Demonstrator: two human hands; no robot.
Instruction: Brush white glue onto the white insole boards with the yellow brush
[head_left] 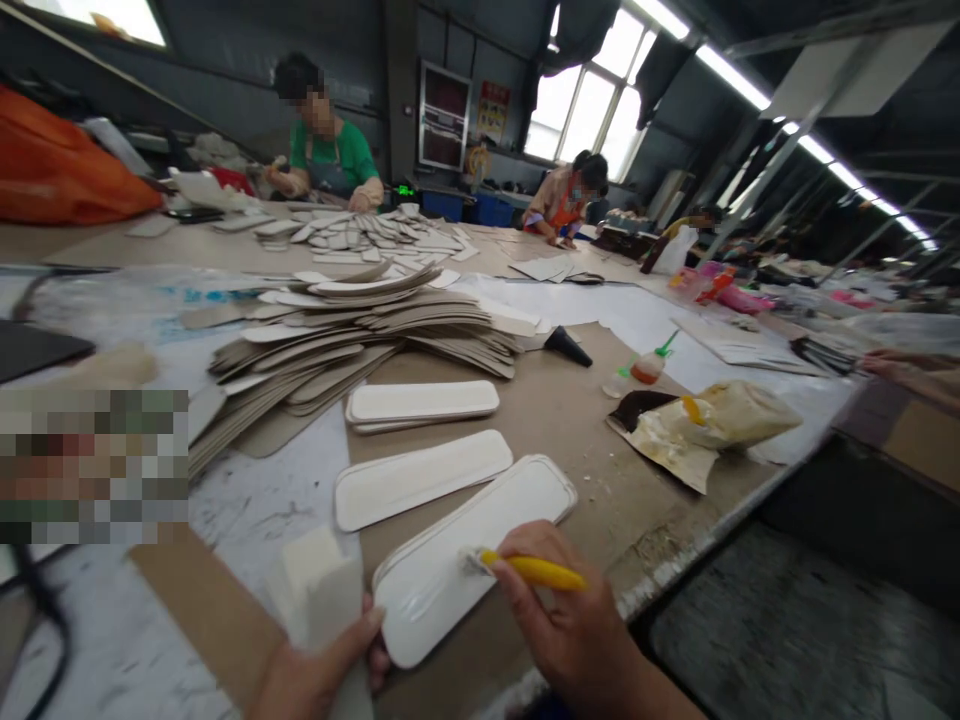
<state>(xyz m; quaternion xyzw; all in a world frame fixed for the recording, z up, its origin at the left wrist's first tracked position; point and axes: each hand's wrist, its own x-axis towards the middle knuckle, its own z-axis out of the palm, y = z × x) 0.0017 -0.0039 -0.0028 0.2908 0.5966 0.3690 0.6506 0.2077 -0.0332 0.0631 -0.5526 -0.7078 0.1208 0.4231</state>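
My right hand (574,625) is closed round a yellow-handled brush (525,568), and the brush's bristles rest on a long white insole-shaped piece (480,545) that shines wet near its front end. My left hand (319,675) pins that piece's near edge with the thumb on top; a white foam block (322,590) stands right beside it. Two more white pieces (420,478) (422,402) lie farther back on the brown board.
A big fanned heap of tan and white blanks (352,340) fills the table's middle. A black nozzle (566,347), small glue bottles (649,365) and a crumpled bag (712,420) lie right. The table edge runs along my right. Other people work at the far end.
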